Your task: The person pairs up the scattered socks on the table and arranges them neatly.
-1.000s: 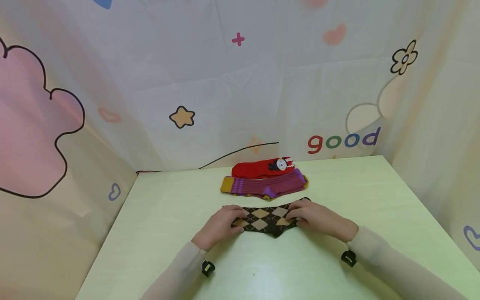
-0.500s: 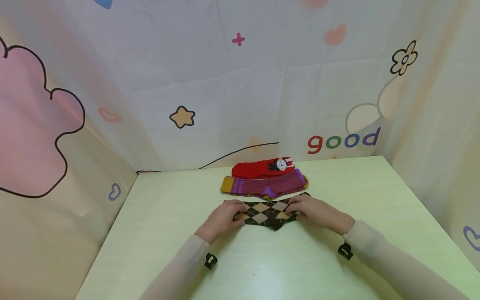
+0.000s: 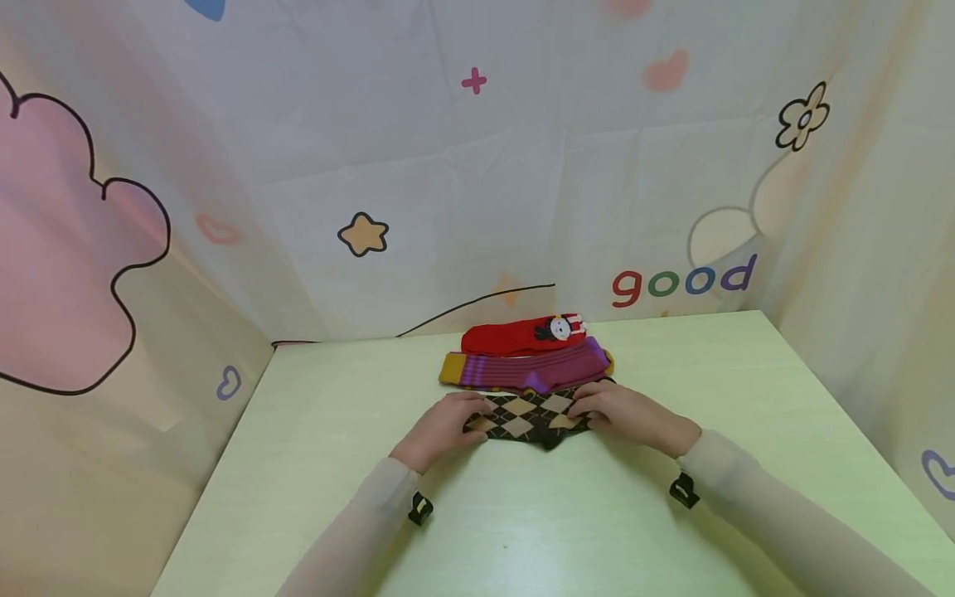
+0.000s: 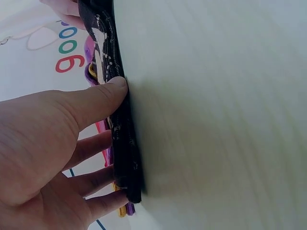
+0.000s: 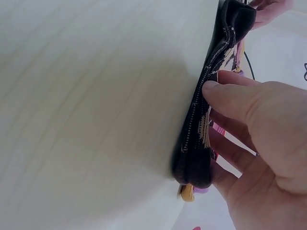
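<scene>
A black sock with tan and beige diamonds, an argyle sock, lies flat across the table, cuff toward the left and toe toward the right. My left hand holds its left end, thumb at the near edge and fingers spread over the top. At the other end my right hand grips it the same way. Both wrist views show the sock's dark near edge low against the table, with a thumb against it. Just behind, a purple striped sock with a mustard cuff comes right up to the argyle sock's far edge.
Behind the purple sock lies a red sock with a cartoon figure at its right end. A printed curtain hangs along the back and sides of the pale green table. Each wrist wears a small black device.
Both hands have slid the argyle sock away from the body, closing the gap to the purple sock. The purple and red socks stay put.
</scene>
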Available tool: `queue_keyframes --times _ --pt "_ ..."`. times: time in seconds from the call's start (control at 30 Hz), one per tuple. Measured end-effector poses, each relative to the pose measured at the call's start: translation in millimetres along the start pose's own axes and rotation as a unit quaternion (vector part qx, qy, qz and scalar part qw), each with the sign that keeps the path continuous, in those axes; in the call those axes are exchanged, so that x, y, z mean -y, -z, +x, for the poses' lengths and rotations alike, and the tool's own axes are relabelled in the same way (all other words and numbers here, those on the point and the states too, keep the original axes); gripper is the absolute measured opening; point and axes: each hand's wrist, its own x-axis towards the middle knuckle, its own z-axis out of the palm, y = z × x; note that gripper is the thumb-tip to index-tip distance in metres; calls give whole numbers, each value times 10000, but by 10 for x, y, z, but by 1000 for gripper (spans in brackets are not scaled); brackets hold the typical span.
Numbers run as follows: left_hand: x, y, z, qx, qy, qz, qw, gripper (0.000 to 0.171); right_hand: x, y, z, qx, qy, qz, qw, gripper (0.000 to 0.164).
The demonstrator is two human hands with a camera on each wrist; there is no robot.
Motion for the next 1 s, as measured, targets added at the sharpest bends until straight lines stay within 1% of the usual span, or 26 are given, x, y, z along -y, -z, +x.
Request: queue_keyframes --times 0.27,0.57,0.9,1.0 --pt "31 8 50 82 51 -112 9999 35 -47 -8 28 7 -66 55 10000 29" --pt "27 40 56 89 109 -214 9997 35 -120 -7 60 -56 59 76 9999 27" --pt "43 38 68 126 116 -189 9997 36 -116 -5 64 -15 12 42 10000 27" --pt "41 30 64 170 166 -171 9996 36 -105 -13 58 -12 -34 15 10000 27"
